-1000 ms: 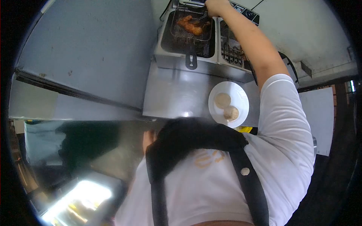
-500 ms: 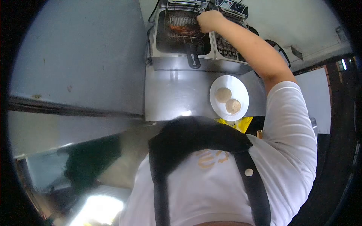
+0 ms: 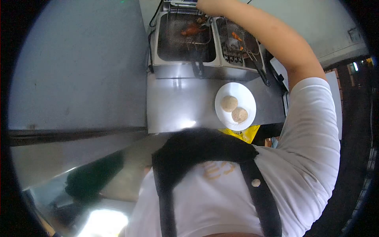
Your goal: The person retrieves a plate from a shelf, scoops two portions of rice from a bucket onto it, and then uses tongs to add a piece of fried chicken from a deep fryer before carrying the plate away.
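My right hand [image 3: 211, 7] is at the top edge of the view, over the back of a two-tank fryer, its fingers closed and partly cut off by the frame. I cannot tell what it holds; a small metallic shape shows just below it. Under the hand, a browned piece of fried food [image 3: 192, 29] sits in the left wire basket [image 3: 173, 29], whose dark handle [image 3: 197, 68] points toward me and looks blurred. Small orange pieces [image 3: 236, 36] lie in the right basket [image 3: 252, 41], with its black handle [image 3: 263, 76] angled over the fryer's front. My left hand is out of view.
On the steel counter [image 3: 177, 102] stands a white oval plate [image 3: 246, 94] with two round, pale breaded patties [image 3: 229, 104]. A yellow bag [image 3: 249, 134] shows below the counter's front edge. To the left rises a large grey panel [image 3: 79, 67].
My right hand has moved up and back from the left basket's right side to the top edge. The right basket's orange pieces and handle now show. The view has shifted slightly.
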The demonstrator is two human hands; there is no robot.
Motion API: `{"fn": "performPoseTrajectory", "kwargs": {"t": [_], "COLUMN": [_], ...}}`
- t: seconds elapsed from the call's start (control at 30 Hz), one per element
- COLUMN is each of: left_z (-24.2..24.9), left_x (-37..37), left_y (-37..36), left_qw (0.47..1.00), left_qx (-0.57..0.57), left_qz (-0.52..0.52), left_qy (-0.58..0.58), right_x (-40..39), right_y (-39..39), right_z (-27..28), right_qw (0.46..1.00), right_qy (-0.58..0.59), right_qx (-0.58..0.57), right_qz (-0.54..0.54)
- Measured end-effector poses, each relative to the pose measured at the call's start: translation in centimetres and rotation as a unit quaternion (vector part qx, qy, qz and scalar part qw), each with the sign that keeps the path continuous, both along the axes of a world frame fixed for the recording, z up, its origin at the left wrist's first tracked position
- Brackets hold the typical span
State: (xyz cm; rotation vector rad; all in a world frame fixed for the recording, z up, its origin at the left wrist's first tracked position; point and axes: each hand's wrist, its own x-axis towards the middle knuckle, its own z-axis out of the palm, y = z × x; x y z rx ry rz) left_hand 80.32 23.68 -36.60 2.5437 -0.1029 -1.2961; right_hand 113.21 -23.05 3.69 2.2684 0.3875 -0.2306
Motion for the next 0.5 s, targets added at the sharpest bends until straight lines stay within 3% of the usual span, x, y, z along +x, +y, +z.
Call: {"fn": "performPoseTrajectory", "kwargs": {"t": [0.07,0.2,0.27,0.3,0.33,0.4,0.47,0.5], "left_z": [1.9,9.8,13.9,14.7,15.6,19.0,20.6,22.5], "left_x": [0.4,3.7,5.9,6.4,7.3,10.1,12.5,13.8], "left_y": [-1.5,-7.7,-11.0,-12.2,-13.9,-18.3,-22.1,-23.8], "left_qw": [1.0,0.997,0.974,0.935,0.879,0.813,0.667,0.62], "left_qx": [0.003,-0.055,-0.198,-0.326,-0.449,-0.542,-0.657,-0.672], "left_qz": [-0.001,0.027,0.089,0.114,0.138,0.2,0.326,0.358], "left_qy": [0.008,0.043,0.064,0.075,0.084,0.073,0.128,0.189], "right_x": [2.0,4.8,4.6,5.2,5.4,5.2,4.3,3.7], "right_y": [0.4,-1.2,-2.9,-4.0,-5.3,-7.0,-8.0,-8.6], "right_z": [-1.6,-2.0,-0.2,-0.4,-0.9,-1.1,-0.8,-0.7], "right_qw": [1.0,0.991,0.991,0.989,0.989,0.977,0.976,0.968], "right_qy": [-0.011,-0.015,-0.083,-0.121,-0.122,-0.149,-0.166,-0.139], "right_qx": [-0.019,-0.067,0.061,0.081,0.082,0.144,0.124,0.21], "right_qz": [-0.001,0.116,0.089,0.026,0.031,0.048,0.068,-0.005]}}
